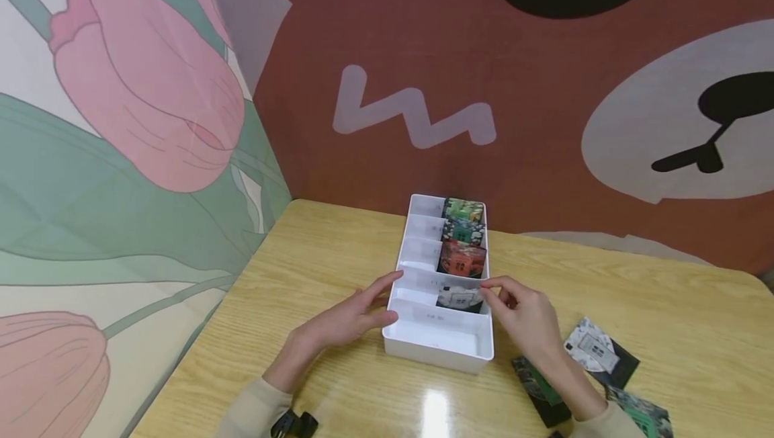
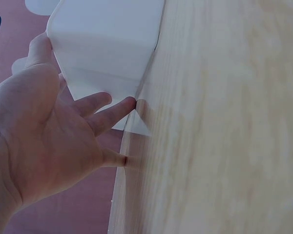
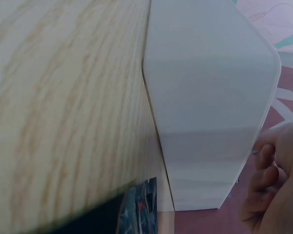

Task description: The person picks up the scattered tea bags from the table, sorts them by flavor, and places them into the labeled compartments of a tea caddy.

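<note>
A long white box [image 1: 435,352] with several compartments stands on the table, its narrow end toward me. My left hand [image 1: 346,317] lies along the box's left side, fingers spread and fairly straight; the left wrist view shows this hand [image 2: 53,117] touching the box wall. At the right rim, my right hand [image 1: 532,320] pinches the upper corner of a grey-and-white card [image 1: 458,298] between thumb and index finger. That card stands in the second compartment from the front. Behind it are a red card [image 1: 462,260], a teal-patterned card [image 1: 464,231] and a green card [image 1: 463,209].
Right of the box, a white-and-black card [image 1: 595,347], a dark card with green [image 1: 540,387] and another green-patterned card [image 1: 643,414] lie on the wooden table [image 1: 320,250]. A painted wall [image 1: 387,169] rises behind the table.
</note>
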Tool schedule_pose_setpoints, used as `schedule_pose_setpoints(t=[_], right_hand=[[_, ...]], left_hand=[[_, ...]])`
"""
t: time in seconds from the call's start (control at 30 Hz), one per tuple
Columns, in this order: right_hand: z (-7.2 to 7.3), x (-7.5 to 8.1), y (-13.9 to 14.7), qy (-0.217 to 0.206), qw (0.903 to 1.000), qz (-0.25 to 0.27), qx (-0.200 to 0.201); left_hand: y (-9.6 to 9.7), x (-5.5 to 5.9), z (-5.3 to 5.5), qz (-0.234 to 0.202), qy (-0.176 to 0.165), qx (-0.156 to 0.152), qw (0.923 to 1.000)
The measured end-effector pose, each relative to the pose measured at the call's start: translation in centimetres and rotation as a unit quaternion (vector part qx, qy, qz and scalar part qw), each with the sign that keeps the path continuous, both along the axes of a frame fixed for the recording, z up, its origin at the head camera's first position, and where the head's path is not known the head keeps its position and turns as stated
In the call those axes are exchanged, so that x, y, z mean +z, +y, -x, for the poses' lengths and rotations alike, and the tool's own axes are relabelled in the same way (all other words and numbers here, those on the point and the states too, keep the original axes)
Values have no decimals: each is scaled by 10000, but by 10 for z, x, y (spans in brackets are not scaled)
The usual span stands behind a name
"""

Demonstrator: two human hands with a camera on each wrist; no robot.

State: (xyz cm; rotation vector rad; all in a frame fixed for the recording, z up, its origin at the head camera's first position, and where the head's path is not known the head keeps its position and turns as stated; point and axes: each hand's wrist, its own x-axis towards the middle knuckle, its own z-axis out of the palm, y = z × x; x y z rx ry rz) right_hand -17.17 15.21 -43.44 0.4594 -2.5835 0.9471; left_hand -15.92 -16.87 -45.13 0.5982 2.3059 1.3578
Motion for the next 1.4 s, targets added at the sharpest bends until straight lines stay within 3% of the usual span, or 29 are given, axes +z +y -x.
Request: schedule_pose_setpoints(t=[0.23, 0.8, 1.1, 1.4], right_hand=[[1, -3, 3, 172, 9996, 40, -208], [-1, 8, 27, 545, 9980, 81, -302], [-6, 21, 53, 356, 9987, -84, -344], [-14, 19, 96, -245, 9955, -532, -746]], left_hand=[[2, -3, -1, 8, 147, -13, 9999], [0, -3, -4, -140, -72, 29, 9999], [-1, 0, -5, -141, -144, 73, 9998], [0, 0, -2, 0, -82, 60, 9999]])
